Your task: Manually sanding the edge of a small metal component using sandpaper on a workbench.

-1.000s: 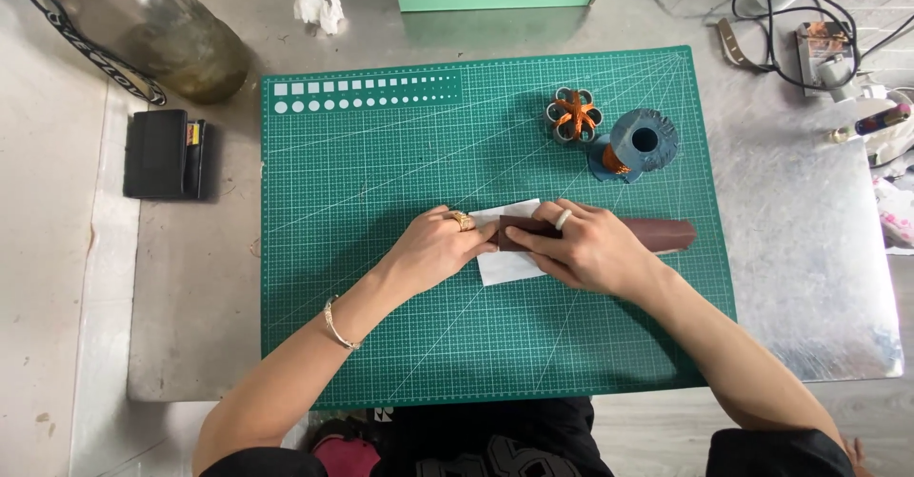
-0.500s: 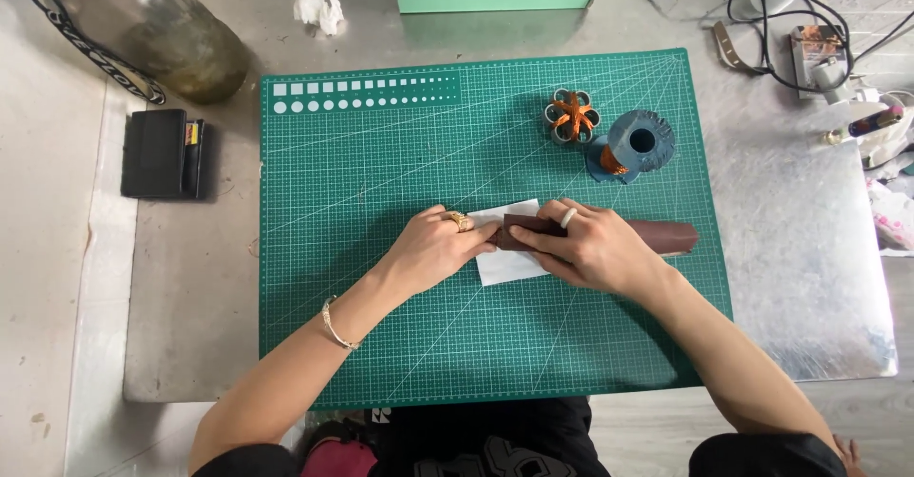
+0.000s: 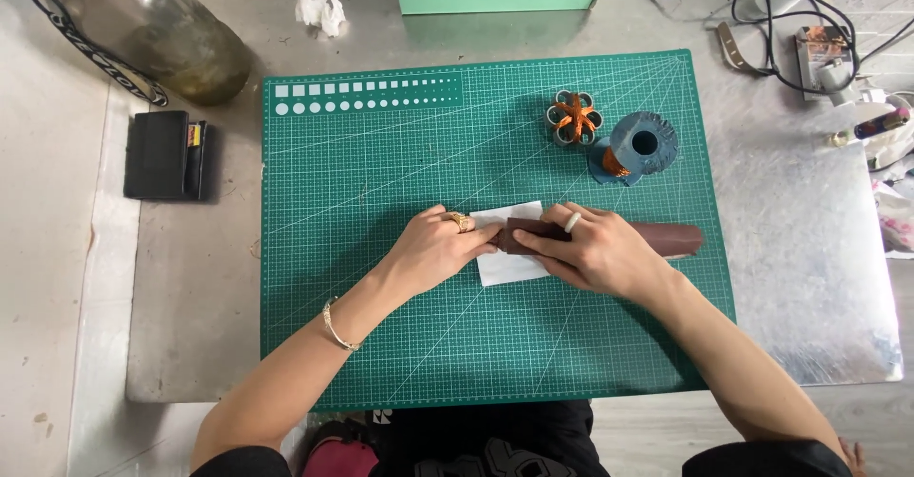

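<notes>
My left hand (image 3: 433,248) and right hand (image 3: 595,248) meet at mat centre on the long dark-brown folded paper strip (image 3: 609,237). It lies across a small white paper sheet (image 3: 505,266) on the green gridded cutting mat (image 3: 381,172). L fingers pressed together, pinching strip's end at 9 o'clock; R fingers close together, flat on top, holding it down. Strip tail runs out toward 3 o'clock. Judged: light, thin, creases easily, may slide on white sheet. Grip at edges nr fold. Blue paper-roll ornament (image 3: 640,146) sits at 1 o'clock, well apart.
</notes>
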